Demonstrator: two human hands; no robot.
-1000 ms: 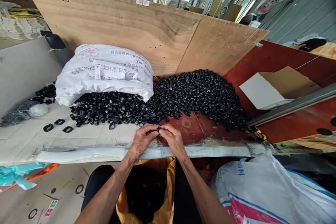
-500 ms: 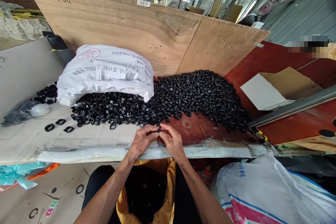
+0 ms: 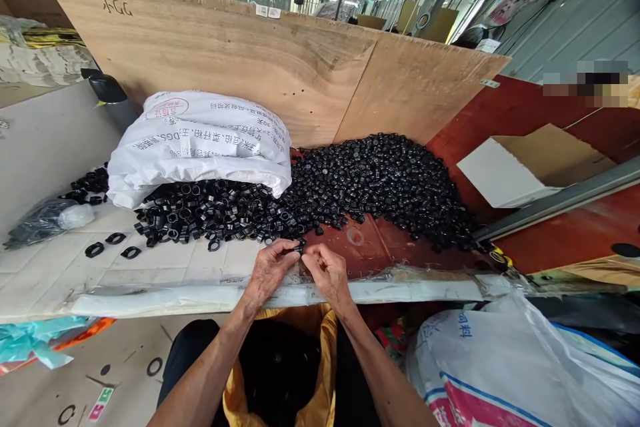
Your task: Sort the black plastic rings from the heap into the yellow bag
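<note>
Over the table's front edge my left hand (image 3: 270,270) pinches a small black plastic part (image 3: 299,249) between thumb and forefinger. Close against it from the other side, my right hand (image 3: 327,271) has its thumb and fingertips closed at the same part. Its exact shape is too small to make out. Just beyond my hands spreads a heap of black plastic rings (image 3: 200,213) on the left, running into a heap of small black caps (image 3: 380,180) on the right. Between my knees hangs a yellow sack (image 3: 327,360) with dark contents.
A white woven bag (image 3: 210,140) lies behind the rings. Several loose rings (image 3: 95,249) lie at left beside a clear bag of black parts (image 3: 37,223). A plywood board (image 3: 250,60) closes off the back. At right are a metal bar (image 3: 560,200) and an open carton (image 3: 505,173).
My right fingertips have drawn slightly away to the right from my left ones, showing more of the black part. The camera view has tilted a little.
</note>
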